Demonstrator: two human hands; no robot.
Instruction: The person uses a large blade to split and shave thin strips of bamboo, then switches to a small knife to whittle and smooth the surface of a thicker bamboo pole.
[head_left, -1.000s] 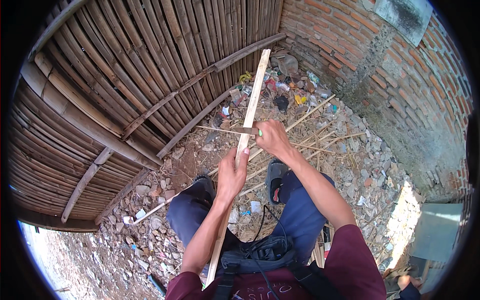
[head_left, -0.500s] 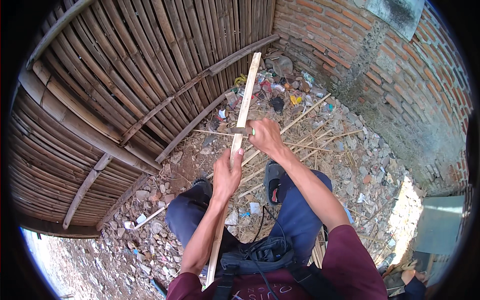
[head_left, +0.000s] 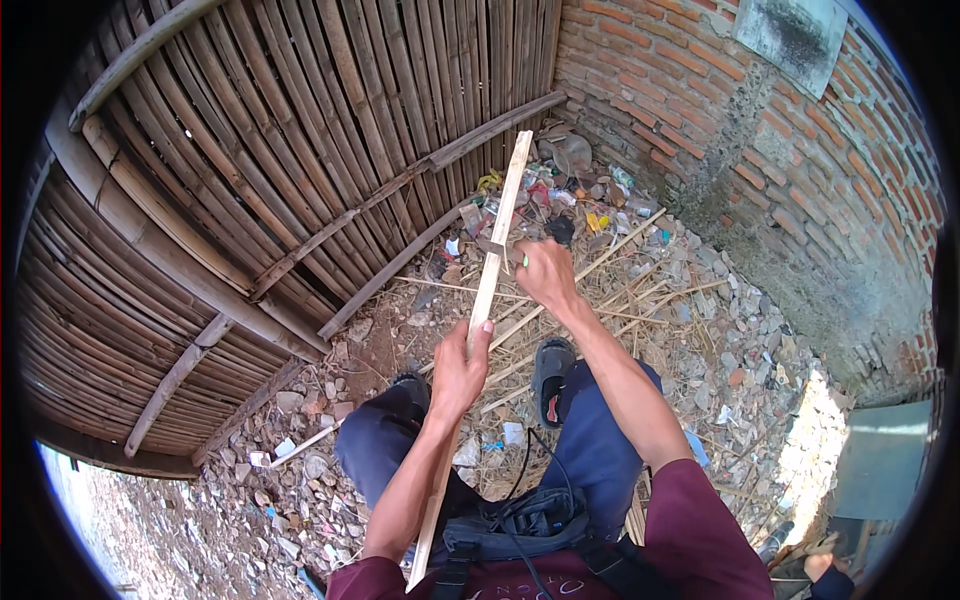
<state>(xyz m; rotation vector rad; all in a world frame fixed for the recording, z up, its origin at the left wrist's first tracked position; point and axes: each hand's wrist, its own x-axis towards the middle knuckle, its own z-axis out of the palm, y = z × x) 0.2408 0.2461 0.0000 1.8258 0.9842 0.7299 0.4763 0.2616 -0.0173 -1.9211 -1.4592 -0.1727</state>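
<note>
My left hand (head_left: 461, 372) is wrapped round a long, pale bamboo slat (head_left: 483, 292), its thumb along one edge. The slat slants from beside my waist up toward the far corner. My right hand (head_left: 545, 272) is closed on a knife (head_left: 497, 248) with a bit of green showing at its handle. The dark blade lies across the slat, well beyond my left hand. At the blade the slat's far part sits slightly out of line with the near part. Whether they are still joined there is hidden.
Several thin bamboo sticks (head_left: 615, 245) lie on the stony, littered ground between and beyond my feet. A bamboo slat wall (head_left: 330, 130) rises on the left, a brick wall (head_left: 690, 90) on the right. A black pouch (head_left: 520, 518) with a cable hangs at my waist.
My right hand and the knife have moved a little away from me along the slat. The slat, straight before, now shows a step at the blade. My left hand keeps its hold.
</note>
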